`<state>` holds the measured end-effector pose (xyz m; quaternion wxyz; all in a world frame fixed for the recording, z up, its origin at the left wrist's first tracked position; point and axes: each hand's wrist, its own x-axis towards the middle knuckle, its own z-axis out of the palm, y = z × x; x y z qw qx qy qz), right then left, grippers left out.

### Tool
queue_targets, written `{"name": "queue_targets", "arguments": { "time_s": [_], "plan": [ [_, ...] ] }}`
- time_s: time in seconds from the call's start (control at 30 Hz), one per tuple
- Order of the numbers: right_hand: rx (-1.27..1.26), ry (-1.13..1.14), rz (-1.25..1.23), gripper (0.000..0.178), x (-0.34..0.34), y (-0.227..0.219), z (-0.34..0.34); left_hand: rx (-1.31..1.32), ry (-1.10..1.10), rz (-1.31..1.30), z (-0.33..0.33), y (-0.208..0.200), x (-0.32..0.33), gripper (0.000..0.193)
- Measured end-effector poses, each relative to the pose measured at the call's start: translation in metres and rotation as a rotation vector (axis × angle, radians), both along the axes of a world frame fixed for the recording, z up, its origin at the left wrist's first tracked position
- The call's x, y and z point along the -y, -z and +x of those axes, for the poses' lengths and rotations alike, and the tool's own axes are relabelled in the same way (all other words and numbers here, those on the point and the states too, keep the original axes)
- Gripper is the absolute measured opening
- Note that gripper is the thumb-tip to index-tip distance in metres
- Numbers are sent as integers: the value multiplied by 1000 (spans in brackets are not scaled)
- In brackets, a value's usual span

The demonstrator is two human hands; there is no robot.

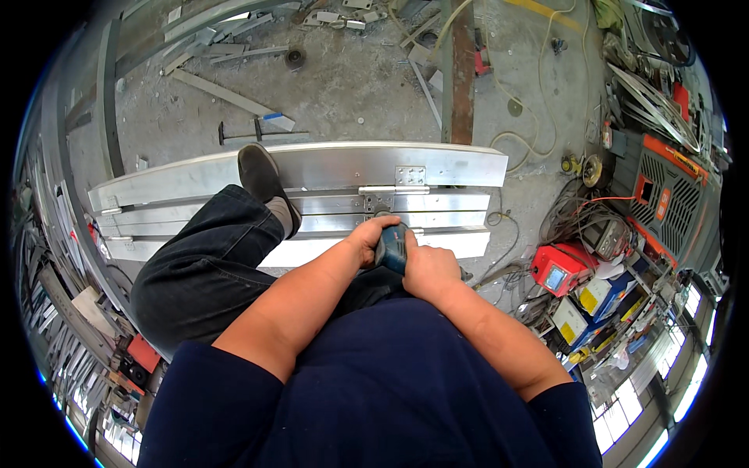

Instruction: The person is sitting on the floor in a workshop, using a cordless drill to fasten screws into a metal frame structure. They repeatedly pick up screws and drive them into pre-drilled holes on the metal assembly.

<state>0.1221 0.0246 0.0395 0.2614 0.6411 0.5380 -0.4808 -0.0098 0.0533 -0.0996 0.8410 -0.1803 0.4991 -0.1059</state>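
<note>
Both hands are closed round a dark blue-green handheld power tool [392,249]; its exact kind is hard to make out. My left hand [368,238] grips its left side, near the front end. My right hand [431,269] wraps its right side, thumb along the body. The tool's far end reaches a metal hinge plate [380,201] on the long aluminium profiles [328,204]; contact cannot be made out. Farther off, a second hinge plate with screws [411,175] sits on the wide silver beam [335,164]. My left shoe [261,173] rests on the profiles.
A hammer-like tool [257,129] and metal offcuts [234,99] lie on the concrete floor ahead. A rusty steel beam [463,86] stands beyond the profiles. Hoses [538,117], a red machine [558,267] and an orange-grey machine [667,195] fill the right side. Metal stock [62,312] lies left.
</note>
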Motion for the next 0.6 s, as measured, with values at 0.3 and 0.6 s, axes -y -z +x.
{"name": "queue_targets", "arguments": {
  "time_s": [0.3, 0.6],
  "plan": [
    [-20, -44, 12, 68, -6, -3, 4, -25, -16, -11, 4, -3, -2, 26],
    [-16, -45, 0, 71, -5, 0, 5, -22, -27, -19, 3, 0, 1, 26]
  ]
}}
